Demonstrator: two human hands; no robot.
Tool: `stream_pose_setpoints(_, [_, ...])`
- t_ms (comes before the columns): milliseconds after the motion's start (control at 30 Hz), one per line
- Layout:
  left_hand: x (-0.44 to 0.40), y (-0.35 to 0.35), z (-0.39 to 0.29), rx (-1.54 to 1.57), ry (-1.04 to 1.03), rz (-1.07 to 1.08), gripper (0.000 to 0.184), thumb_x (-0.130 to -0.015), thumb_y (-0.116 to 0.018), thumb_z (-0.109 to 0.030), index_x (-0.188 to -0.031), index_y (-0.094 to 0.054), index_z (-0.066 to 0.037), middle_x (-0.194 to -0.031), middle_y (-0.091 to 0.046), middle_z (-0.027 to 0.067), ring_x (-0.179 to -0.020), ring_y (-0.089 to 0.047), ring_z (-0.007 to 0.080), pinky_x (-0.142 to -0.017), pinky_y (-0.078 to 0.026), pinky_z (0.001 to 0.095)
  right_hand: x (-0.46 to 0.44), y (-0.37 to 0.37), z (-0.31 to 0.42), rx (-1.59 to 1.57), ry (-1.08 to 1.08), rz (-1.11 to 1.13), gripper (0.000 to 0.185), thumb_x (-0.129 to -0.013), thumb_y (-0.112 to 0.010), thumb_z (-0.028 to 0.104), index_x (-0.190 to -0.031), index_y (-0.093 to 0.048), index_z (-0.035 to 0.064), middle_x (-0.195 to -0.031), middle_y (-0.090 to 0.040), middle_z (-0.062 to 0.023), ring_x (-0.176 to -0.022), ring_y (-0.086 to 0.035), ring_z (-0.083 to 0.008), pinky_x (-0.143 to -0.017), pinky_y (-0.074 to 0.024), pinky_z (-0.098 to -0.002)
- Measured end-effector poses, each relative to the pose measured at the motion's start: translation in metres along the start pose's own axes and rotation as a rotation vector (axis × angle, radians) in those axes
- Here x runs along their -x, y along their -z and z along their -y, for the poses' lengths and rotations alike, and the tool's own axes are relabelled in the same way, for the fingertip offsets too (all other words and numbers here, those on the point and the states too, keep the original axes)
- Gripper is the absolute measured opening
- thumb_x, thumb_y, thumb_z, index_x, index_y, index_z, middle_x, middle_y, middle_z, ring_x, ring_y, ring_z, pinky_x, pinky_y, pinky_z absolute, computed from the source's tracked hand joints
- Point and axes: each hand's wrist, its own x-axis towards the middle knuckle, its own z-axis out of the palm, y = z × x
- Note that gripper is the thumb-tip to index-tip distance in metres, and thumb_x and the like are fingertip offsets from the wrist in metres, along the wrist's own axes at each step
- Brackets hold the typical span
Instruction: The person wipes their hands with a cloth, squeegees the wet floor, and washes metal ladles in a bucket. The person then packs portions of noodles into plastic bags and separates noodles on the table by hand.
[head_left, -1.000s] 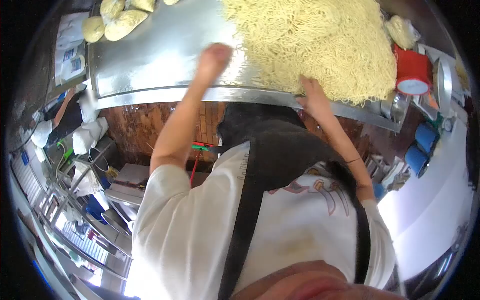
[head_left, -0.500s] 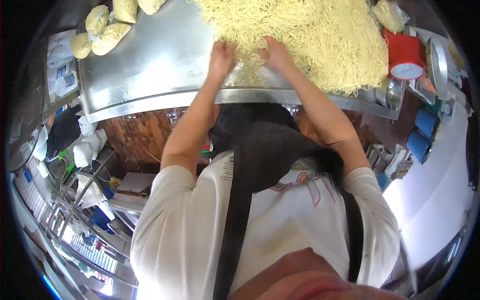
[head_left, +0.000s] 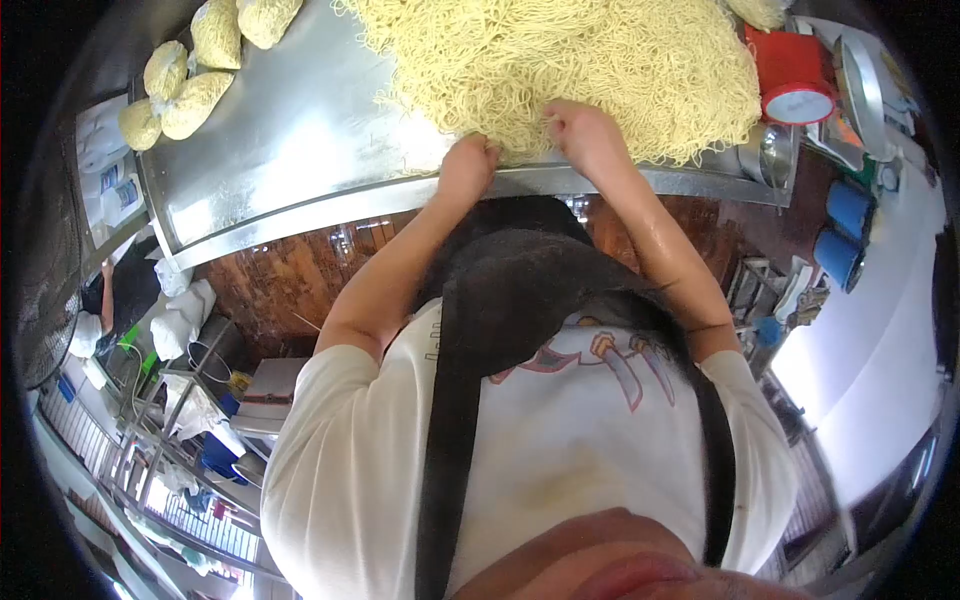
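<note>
A wide heap of pale yellow noodles [head_left: 580,60] covers the middle and right of the metal table [head_left: 300,130]. At the heap's front edge, close to the table's rim, my left hand [head_left: 470,167] has its fingers curled in against the noodles. My right hand [head_left: 590,140] lies a little further right over the front of the heap, its fingers bent together at the strands. What either hand pinches is too small to make out.
Several bags of noodles [head_left: 195,105] lie at the table's left. A red container [head_left: 790,75] and a metal bowl [head_left: 770,155] are at the right. Blue containers [head_left: 838,258] stand beyond. Another person's arm [head_left: 107,295] shows at far left.
Both hands came together at the noodles, then moved toward the table's front edge. Noodles now reach further left along the front. The view has shifted, with the bags appearing lower.
</note>
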Motion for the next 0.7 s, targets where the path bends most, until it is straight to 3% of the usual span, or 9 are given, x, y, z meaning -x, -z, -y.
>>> stream_pose_setpoints(167, [-0.014,0.107,-0.091,0.232,0.053,0.189,0.031,-0.094,-0.069,-0.028,-0.107,-0.068,0.0,-0.081,-0.066,0.0188,-0.077,-0.067,0.0297,-0.075,-0.052,0.0399,0.006,-0.018,0.001,-0.395,0.317,-0.067,0.062,-0.086,-0.071,0.014,-0.143,-0.047,0.0089,-0.113,-0.068,-0.015,-0.093,-0.068,-0.0313,-0.087,-0.055,-0.0416])
stream_pose_setpoints(300, [-0.038,0.14,-0.133,0.269,-0.334,0.104,0.029,-0.097,-0.066,-0.025,-0.109,-0.068,0.001,-0.087,-0.066,0.0125,-0.083,-0.064,0.0203,-0.078,-0.05,0.034,0.006,0.014,0.029,-0.608,0.115,-0.062,0.075,-0.088,-0.074,0.017,-0.151,-0.033,0.0095,-0.111,-0.068,-0.0127,-0.087,-0.068,-0.0245,-0.081,-0.0573,-0.0354])
stream_pose_setpoints(333, [-0.045,0.14,-0.136,0.323,-0.418,0.087,0.027,-0.098,-0.065,-0.024,-0.109,-0.068,0.001,-0.09,-0.066,0.0112,-0.086,-0.063,0.0195,-0.078,-0.05,0.0333,-0.005,0.007,0.024,-1.004,0.284,-0.166,0.058,-0.092,-0.071,0.017,-0.143,-0.045,0.0061,-0.106,-0.069,-0.0086,-0.085,-0.068,-0.0201,-0.075,-0.0574,-0.0317])
stream_pose_setpoints(400, [-0.046,0.153,-0.149,0.49,-0.419,0.086,0.02,-0.1,-0.063,-0.018,-0.105,-0.07,0.0,-0.098,-0.065,0.0078,-0.094,-0.061,0.0178,-0.081,-0.048,0.0314,-0.023,0.019,0.009,-1.242,0.181,-0.094,0.043,-0.095,-0.068,0.016,-0.134,-0.053,0.0038,-0.103,-0.07,-0.0072,-0.085,-0.068,-0.0184,-0.073,-0.0566,-0.0306])
stream_pose_setpoints(500, [-0.038,0.147,-0.127,0.271,-0.438,-0.108,0.019,-0.099,-0.064,-0.021,-0.105,-0.072,-0.004,-0.093,-0.065,0.0078,-0.085,-0.062,0.0178,-0.077,-0.05,0.0326,-0.021,0.03,-0.009,-1.397,0.113,-0.094,0.021,-0.099,-0.062,0.016,-0.115,-0.064,0.0019,-0.098,-0.07,-0.0068,-0.082,-0.066,-0.0141,-0.068,-0.0537,-0.0287])
stream_pose_setpoints(533, [-0.034,0.123,-0.103,0.176,-0.46,-0.065,0.019,-0.096,-0.067,-0.023,-0.106,-0.073,-0.008,-0.084,-0.065,0.0087,-0.073,-0.06,0.0188,-0.071,-0.051,0.0338,-0.02,0.025,-0.017,-1.374,0.082,-0.104,0.02,-0.1,-0.062,0.016,-0.115,-0.064,0.0029,-0.097,-0.07,-0.0064,-0.081,-0.066,-0.0137,-0.068,-0.0529,-0.0286])
stream_pose_setpoints(567, [-0.025,0.109,-0.096,-0.028,-0.185,0.2,0.024,-0.093,-0.07,-0.03,-0.107,-0.073,-0.011,-0.078,-0.066,0.0112,-0.071,-0.063,0.0238,-0.067,-0.053,0.037,-0.018,0.02,-0.025,-1.348,0.051,-0.112,0.02,-0.1,-0.061,0.016,-0.116,-0.064,0.0039,-0.095,-0.07,-0.0059,-0.08,-0.065,-0.0133,-0.067,-0.0522,-0.0284])
stream_pose_setpoints(600, [-0.016,0.083,-0.077,-0.212,-0.194,0.241,0.027,-0.092,-0.068,-0.034,-0.108,-0.072,-0.013,-0.081,-0.069,0.0144,-0.077,-0.068,0.0315,-0.071,-0.054,0.0421,-0.011,0.017,-0.031,-1.291,0.022,-0.065,0.02,-0.099,-0.063,0.017,-0.114,-0.064,0.0039,-0.096,-0.071,-0.006,-0.077,-0.063,-0.0121,-0.068,-0.051,-0.028])
stream_pose_setpoints(700, [0.0,0.026,-0.035,-0.252,-0.224,0.245,0.026,-0.09,-0.067,-0.032,-0.091,-0.067,-0.006,-0.087,-0.069,0.0174,-0.085,-0.067,0.0382,-0.077,-0.054,0.048,0.001,-0.006,-0.052,-1.151,-0.064,-0.017,0.019,-0.097,-0.064,0.017,-0.112,-0.064,0.0042,-0.097,-0.071,-0.0055,-0.076,-0.061,-0.0112,-0.067,-0.0495,-0.027])
